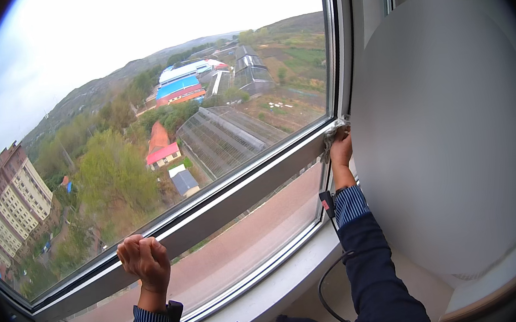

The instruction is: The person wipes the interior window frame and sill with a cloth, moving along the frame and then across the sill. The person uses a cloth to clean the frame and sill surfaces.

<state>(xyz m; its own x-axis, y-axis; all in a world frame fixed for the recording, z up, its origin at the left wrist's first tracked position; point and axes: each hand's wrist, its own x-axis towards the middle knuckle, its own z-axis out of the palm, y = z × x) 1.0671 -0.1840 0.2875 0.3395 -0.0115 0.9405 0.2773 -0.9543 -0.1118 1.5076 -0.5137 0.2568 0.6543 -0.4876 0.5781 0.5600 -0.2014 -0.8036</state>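
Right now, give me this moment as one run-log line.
left hand: curled into a fist at window rail, contact unclear | right hand: holding crumpled pale cloth at rail's right end

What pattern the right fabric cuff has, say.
The fabric cuff has dark and pale blue stripes; head view.

The head view looks down and out through a nearby window (219, 214).

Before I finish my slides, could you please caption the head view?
Right hand holds a cloth at the window rail; left hand curled farther along it.
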